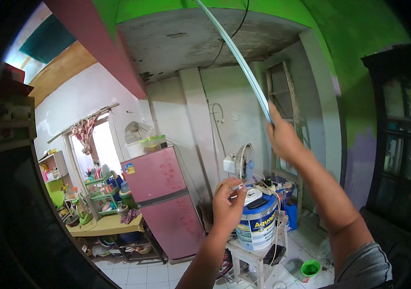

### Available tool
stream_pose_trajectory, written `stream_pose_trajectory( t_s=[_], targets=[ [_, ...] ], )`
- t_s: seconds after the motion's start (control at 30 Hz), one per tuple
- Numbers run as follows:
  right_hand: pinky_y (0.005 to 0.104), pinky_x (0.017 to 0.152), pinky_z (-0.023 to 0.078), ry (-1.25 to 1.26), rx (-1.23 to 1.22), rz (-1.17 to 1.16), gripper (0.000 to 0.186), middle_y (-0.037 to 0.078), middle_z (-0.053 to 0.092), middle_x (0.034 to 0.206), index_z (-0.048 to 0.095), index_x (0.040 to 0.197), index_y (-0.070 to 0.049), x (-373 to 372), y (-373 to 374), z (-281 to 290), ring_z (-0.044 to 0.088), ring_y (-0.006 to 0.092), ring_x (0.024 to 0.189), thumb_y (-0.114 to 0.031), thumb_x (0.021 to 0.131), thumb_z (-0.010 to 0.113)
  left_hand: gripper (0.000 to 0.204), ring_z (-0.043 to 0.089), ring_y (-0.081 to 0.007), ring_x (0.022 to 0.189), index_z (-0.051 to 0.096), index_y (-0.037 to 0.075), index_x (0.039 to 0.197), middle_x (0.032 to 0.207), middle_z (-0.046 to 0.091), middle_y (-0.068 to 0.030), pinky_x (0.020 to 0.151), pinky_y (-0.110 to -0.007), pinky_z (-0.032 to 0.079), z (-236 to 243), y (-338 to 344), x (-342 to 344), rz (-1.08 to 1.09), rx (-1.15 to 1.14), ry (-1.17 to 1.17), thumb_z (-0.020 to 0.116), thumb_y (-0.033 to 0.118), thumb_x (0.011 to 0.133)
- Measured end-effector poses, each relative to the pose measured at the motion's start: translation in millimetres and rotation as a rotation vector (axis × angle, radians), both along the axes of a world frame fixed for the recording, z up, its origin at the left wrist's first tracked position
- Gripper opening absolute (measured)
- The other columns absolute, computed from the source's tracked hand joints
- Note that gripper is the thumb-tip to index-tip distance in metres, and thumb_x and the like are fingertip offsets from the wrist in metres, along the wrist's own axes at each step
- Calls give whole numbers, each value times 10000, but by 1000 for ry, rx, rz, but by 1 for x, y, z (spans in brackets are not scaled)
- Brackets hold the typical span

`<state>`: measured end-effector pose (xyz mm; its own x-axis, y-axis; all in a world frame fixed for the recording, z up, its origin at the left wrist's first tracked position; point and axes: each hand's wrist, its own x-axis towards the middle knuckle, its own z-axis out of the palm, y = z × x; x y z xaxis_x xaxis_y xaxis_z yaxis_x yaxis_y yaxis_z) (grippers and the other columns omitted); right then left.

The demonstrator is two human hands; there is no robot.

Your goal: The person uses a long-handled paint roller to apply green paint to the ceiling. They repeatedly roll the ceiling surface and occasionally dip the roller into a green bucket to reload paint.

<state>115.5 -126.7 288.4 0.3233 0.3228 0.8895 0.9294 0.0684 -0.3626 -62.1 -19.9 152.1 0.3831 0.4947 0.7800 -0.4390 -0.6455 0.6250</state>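
Right hand [285,136] grips the pale-blue pole [241,60] low, fingers wrapped, presumably for upward reach. Left hand [227,206] appears empty, fingers loosely curled.

From the right grip [285,137], the pole [244,67] runs up and leftward overhead. Behind that grip stands a ladder [292,91]; to its right, a cabinet [400,188]; below it, a pail [310,274] on the floor. Just right of the left grip [227,204], a bucket [256,233] sits on a stool [249,256], with a fan [241,161] behind. Left of the left grip stands a refrigerator [155,178], containers [152,143] on top; farther left, a worktop [109,226] carries a rack [103,195].
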Motion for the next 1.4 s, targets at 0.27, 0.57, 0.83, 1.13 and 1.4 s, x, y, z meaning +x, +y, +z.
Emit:
stream_pose_trajectory(
  t_s=[0.27, 0.57, 0.83, 1.13, 1.4],
  targets=[
    [539, 745, 497, 105, -159, 65, 725, 353, 617, 950, 111, 1541, -83, -20, -63, -212, 626, 500, 850, -93, 949, 530, 298, 656, -177, 874, 612, -12, 1168, 1154, 611, -127, 728, -280, 564, -20, -6, 30, -23, 20, 97, 687, 105, 905],
    [535, 800, 495, 294, -454, 82, 731, 359, 596, 1023, 111, 1516, -12, -37, -147, -394, 612, 520, 920, -96, 939, 552, 507, 639, -128, 877, 482, 8, 1344, 1108, 619, -135, 725, -260, 526, -63, -24, 82, -185, -1, 249, 688, 215, 929],
    [477, 908, 445, 465, -637, 111, 596, 345, 542, 1163, 266, 1483, 14, -49, -178, -479, 542, 478, 1039, -131, 978, 546, 514, 687, -192, 817, 295, 23, 1368, 989, 615, -110, 706, -295, 572, -75, -53, 100, -540, -63, 187, 590, 25, 947],
    [480, 890, 452, 486, -620, 164, 630, 339, 531, 1209, 233, 1510, -37, -65, -157, -468, 555, 469, 1046, -162, 981, 550, 510, 667, -182, 777, 280, 29, 1390, 999, 620, -120, 657, -330, 594, -40, -52, 71, -542, -194, 179, 560, 22, 963],
    [546, 724, 500, 320, -309, 143, 699, 361, 626, 945, 128, 1528, -46, -76, -85, -309, 637, 509, 839, -127, 962, 530, 571, 636, -165, 894, 441, -25, 1338, 1166, 605, -157, 777, -283, 523, -24, -8, 73, -58, 9, 9, 719, 221, 904]
  ],
)
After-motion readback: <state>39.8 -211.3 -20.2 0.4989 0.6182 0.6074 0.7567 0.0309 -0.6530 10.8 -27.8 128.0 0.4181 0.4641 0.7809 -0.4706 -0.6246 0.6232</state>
